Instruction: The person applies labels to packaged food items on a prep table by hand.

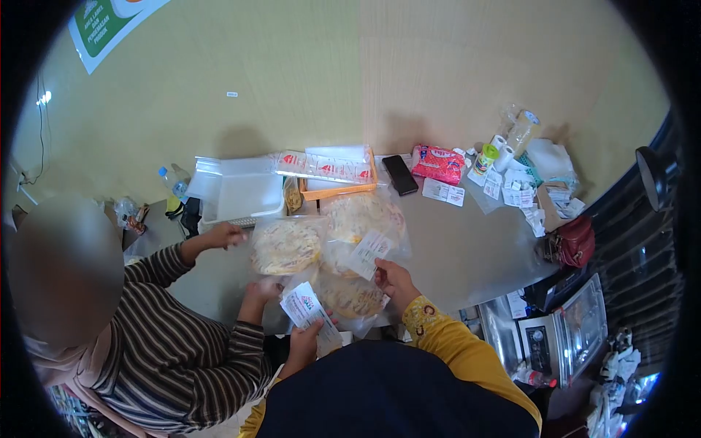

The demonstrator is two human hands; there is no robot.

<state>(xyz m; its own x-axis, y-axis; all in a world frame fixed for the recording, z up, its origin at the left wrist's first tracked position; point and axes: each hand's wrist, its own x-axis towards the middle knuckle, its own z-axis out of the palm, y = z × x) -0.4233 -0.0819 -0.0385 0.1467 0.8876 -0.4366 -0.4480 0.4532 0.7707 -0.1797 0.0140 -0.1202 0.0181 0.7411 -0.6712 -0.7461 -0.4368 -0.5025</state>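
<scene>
My left hand (303, 346) is closed on a stack of printed labels (302, 304) near the table's front edge. My right hand (395, 281) pinches one printed label (372, 252) above the clear bags of round, flat, pale food. One bag (288, 247) lies at the left of the group, another (363, 216) behind, and a third (350, 296) is nearest to me, between my hands. The label in my right hand partly covers a middle bag (339, 257).
A co-worker in a striped sleeve (157, 267) reaches in from the left. Behind the bags stand a white tray (243, 193) and an orange basket (339, 193). A phone (400, 175), a red pack (437, 163) and tape rolls (523, 133) are farther right.
</scene>
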